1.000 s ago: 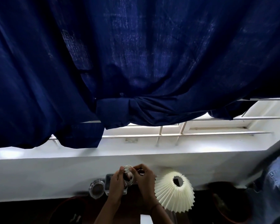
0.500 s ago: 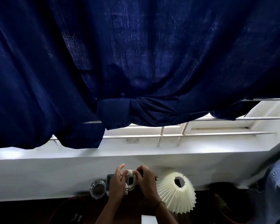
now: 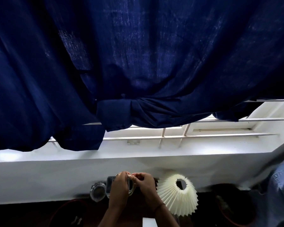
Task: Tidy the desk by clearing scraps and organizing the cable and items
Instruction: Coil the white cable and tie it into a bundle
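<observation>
1. The white cable coil (image 3: 131, 188) is held up between both hands at the 6 o'clock edge of the view, in front of the white window ledge (image 3: 56, 177).
2. The left hand (image 3: 119, 185) is at the coil's 9 o'clock side. Its fingers are curled and pressed together round the loops, and their tips meet the cable at the coil's 12 o'clock point. One finger wears a ring (image 3: 117, 174).
3. The right hand (image 3: 146, 184) is at the coil's 3 o'clock side. Its fingertips (image 3: 135, 176) pinch the cable at the top of the coil, touching the left hand's fingertips. Its other fingers are curled in.
4. The lower loops hang free in the gap between the two palms, toward 6 o'clock. I cannot tell where the cable's ends lie.
5. At 3 o'clock from the right hand a pleated paper lampshade (image 3: 174, 198) sits tilted, just beside the wrist, with its dark top opening facing the camera.
6. At 9 o'clock from the left hand a round clear-lidded jar (image 3: 97, 191) stands against the ledge. A clear plastic case (image 3: 109, 180) is partly hidden behind the left hand.
7. A navy curtain (image 3: 138, 63), knotted at its middle, fills the view from 9 through 12 to 3 o'clock, with a white window grille (image 3: 170, 136) under it.
8. Denim fabric (image 3: 282, 185) shows at 4 o'clock.
</observation>
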The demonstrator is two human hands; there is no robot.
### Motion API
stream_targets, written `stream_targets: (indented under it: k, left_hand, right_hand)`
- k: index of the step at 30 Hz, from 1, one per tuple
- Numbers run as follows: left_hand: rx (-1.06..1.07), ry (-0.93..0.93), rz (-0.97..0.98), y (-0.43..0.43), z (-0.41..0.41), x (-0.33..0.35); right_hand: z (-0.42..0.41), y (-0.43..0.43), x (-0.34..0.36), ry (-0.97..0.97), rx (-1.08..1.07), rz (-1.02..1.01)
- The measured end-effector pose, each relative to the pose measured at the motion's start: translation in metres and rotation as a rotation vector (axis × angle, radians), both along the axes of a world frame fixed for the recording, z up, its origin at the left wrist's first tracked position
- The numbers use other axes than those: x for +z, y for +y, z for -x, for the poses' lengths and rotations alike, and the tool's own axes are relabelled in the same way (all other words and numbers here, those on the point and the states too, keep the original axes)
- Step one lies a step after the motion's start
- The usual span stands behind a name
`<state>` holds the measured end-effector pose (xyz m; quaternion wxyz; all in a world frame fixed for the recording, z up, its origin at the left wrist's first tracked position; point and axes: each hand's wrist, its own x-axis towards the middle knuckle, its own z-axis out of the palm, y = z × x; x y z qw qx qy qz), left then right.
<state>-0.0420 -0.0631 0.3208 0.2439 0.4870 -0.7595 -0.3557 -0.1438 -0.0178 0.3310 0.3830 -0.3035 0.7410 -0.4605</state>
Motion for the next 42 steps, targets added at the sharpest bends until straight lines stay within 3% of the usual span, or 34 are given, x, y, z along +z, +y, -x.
stream_targets:
  k: [3,6,11,23,33,42]
  left_hand:
    - [-0.009,0.013,-0.001,0.0,0.001,0.0]
    - [-0.078,0.014,-0.018,-0.001,-0.001,0.001]
    - [-0.251,0.027,-0.031,-0.001,-0.008,0.001]
    - [-0.364,0.069,-0.109,-0.009,-0.013,0.0]
    - [-0.48,-0.243,-0.159,-0.02,-0.001,0.006]
    - [-0.534,-0.289,-0.234,-0.021,-0.009,0.01]
  right_hand:
    - [-0.001,0.006,-0.003,-0.15,-0.113,0.057]
    - [0.002,0.008,-0.008,-0.119,-0.176,0.085]
    - [0.014,0.007,-0.012,0.01,-0.082,0.088]
    - [0.042,-0.003,-0.013,0.119,0.148,0.037]
    - [0.023,-0.001,-0.033,-0.165,0.064,-0.068]
    - [0.011,-0.001,-0.035,-0.224,-0.013,-0.034]
